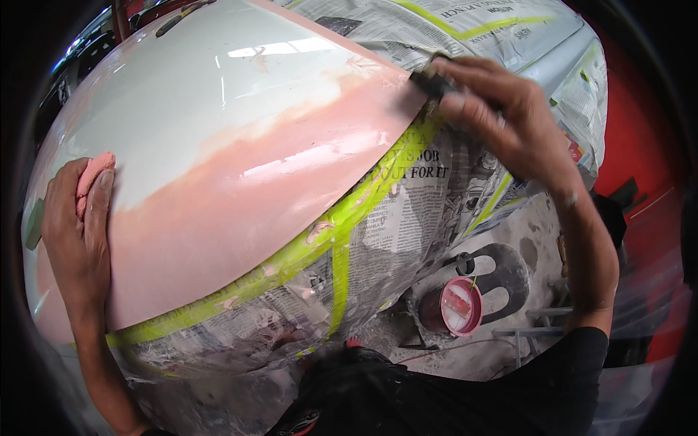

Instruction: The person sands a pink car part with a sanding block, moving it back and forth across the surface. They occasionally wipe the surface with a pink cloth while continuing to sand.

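A wet, glossy car body panel (283,160), white at the top with a broad pink band along its lower edge, spreads before me. My left hand (76,225) lies at the panel's left side, its fingers closed on a pink sponge (96,178). At the panel's right corner my right hand (494,109) grips a dark sanding block (432,83), smeared by motion. The block sits over the panel's edge; its exact contact cannot be made out. Yellow-green masking tape (338,225) runs along that edge, holding newspaper (407,211) below it.
A pink bucket (476,291) of milky water, with a reddish item in it, stands on the stained floor at lower right. Beside it lies a dark slotted piece (512,283). More masked newspaper (552,43) covers the car at upper right. A dark narrow object (178,18) rests on the panel's far end.
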`<action>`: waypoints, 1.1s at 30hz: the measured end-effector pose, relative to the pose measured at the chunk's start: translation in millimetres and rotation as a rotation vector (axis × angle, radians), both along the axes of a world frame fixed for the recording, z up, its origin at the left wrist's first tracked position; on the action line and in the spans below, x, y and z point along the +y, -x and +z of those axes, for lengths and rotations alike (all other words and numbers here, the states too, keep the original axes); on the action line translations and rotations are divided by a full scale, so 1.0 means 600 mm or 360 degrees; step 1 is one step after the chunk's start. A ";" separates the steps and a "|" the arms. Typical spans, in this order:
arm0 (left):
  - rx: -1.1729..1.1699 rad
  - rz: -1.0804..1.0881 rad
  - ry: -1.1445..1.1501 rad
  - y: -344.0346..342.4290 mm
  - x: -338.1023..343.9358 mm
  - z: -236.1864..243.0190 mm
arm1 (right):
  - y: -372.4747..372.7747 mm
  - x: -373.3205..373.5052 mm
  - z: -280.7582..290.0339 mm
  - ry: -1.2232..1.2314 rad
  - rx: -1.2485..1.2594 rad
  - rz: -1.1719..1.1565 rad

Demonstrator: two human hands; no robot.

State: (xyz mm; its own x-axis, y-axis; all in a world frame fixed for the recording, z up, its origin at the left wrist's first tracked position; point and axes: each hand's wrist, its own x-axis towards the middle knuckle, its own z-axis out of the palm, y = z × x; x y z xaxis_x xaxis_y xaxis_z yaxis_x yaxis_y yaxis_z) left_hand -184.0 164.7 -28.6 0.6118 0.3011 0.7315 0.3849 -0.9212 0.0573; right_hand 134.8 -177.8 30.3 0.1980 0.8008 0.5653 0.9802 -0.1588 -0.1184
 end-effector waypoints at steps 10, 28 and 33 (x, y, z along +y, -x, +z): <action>-0.0037 -0.0049 -0.0025 -0.007 -0.009 -0.004 | 0.019 0.082 -0.017 0.0208 -0.0277 0.0071; -0.0067 -0.0055 -0.0083 -0.008 -0.007 -0.004 | 0.042 0.151 -0.015 0.0188 -0.0334 0.0067; -0.0036 -0.0099 -0.0166 -0.001 -0.008 0.006 | 0.077 0.134 -0.036 0.0050 -0.0420 0.0292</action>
